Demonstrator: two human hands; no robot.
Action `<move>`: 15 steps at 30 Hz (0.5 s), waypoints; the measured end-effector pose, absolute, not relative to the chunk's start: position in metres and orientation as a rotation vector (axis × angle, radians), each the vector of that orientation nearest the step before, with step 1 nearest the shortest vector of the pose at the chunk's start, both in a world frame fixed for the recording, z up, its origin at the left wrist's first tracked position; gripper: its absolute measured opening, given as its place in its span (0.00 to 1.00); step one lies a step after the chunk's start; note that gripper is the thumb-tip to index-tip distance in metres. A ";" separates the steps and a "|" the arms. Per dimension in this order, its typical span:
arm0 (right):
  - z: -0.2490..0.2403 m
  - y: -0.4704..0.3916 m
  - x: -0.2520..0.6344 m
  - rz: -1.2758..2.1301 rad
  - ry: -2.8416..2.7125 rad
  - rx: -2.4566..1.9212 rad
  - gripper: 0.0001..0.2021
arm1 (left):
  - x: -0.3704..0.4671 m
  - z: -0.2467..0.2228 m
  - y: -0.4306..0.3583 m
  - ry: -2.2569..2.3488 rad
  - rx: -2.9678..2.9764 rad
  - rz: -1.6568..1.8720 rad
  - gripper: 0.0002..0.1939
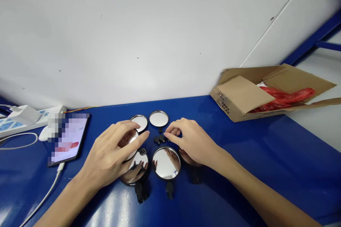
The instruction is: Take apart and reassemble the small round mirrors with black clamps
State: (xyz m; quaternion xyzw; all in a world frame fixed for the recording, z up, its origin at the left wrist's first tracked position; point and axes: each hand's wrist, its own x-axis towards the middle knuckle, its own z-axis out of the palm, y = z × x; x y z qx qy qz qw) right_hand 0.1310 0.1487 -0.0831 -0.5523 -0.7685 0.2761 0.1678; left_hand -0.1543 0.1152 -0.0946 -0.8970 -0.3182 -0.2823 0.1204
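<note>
Grip on L hand (109, 152): thumb + fingers part-closed on edges of a tilted round mirror (130, 144), up over the lower mirror (136, 172) at its 6 o'clock. Can't tell if they touch. Main risk IMO: edge-only hold slips, glass drops on glass → chip/scratch. Fingertips on the reflective face = smudges too.

R hand (190, 136), 3 o'clock of held mirror: fingertips nearly together at the end of the small black parts (161, 138). Can't tell if one's actually pinched. Parts are tiny & loose; a sloppy pinch could flick one away.

R palm/wrist is low over the right mirror (188, 158), could shove it. Front mirror (166, 163) at 4 o'clock, rear ones (159, 118) at 1–2: tight spacing, any nudge may knock rims on the blue tabletop (213, 198).

Phone (70, 140) at 9 o'clock; its cable (50, 191) could snag L forearm. Carton (239, 95) at 2, well apart, low risk.
</note>
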 end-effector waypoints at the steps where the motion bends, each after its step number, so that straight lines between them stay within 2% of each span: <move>1: -0.082 0.149 0.131 0.810 -2.162 -1.565 0.09 | -0.154 -0.095 0.115 -0.927 -2.630 -0.822 0.25; 5: -0.081 0.149 0.128 0.646 -2.184 -1.477 0.12 | -0.154 -0.096 0.114 -0.943 -2.670 -0.836 0.27; 8: -0.081 0.143 0.124 0.456 -2.250 -1.198 0.07 | -0.154 -0.097 0.114 -0.978 -2.696 -0.854 0.27; 11: -0.080 0.131 0.119 0.534 -2.276 -0.870 0.03 | -0.154 -0.098 0.115 -1.012 -2.703 -0.877 0.28; 15: -0.081 0.118 0.111 0.553 -2.333 -0.732 0.08 | -0.151 -0.098 0.114 -0.967 -2.715 -0.910 0.25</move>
